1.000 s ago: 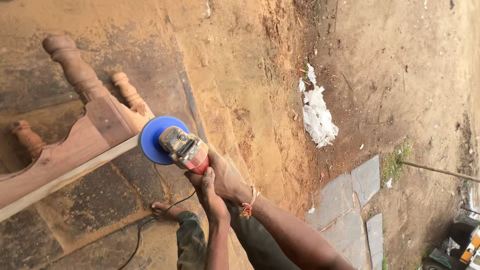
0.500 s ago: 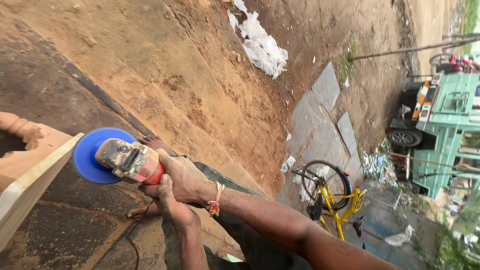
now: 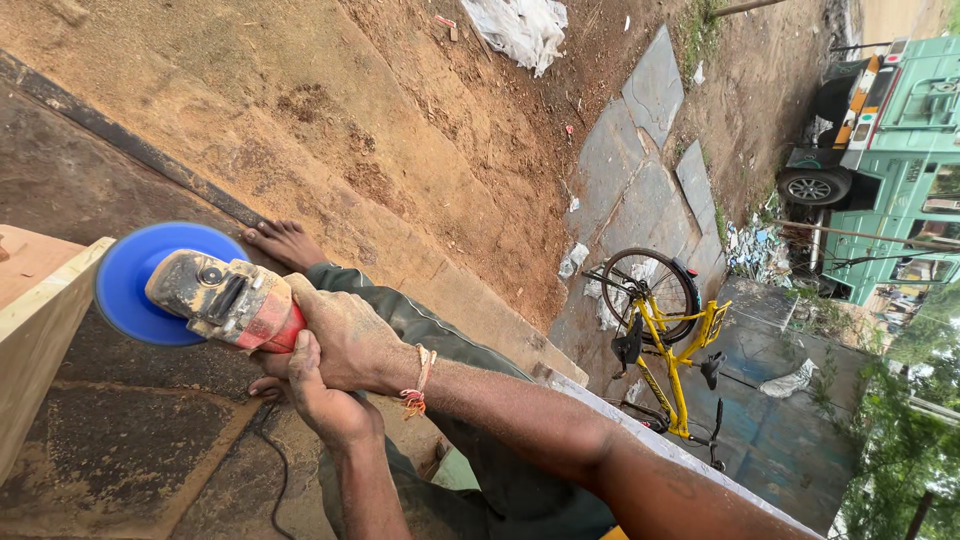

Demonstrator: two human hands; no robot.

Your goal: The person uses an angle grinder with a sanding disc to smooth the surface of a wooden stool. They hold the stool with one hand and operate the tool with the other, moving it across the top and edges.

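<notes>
Both hands hold a dusty red-bodied angle grinder [image 3: 225, 300] with a round blue sanding disc [image 3: 140, 282]. The right hand [image 3: 345, 340] wraps closed around the grinder's rear body; the left hand [image 3: 325, 400] closes under it, seemingly steadying the grip. The disc sits just beside the edge of a pale wooden board [image 3: 40, 330], perhaps touching it. This looks like sanding in progress; bringing the disc flat against the board calls for firm, level control.

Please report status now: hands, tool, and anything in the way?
Both hands grip the grinder. Blue disc beside the wood piece. Cord trails underneath.
</notes>
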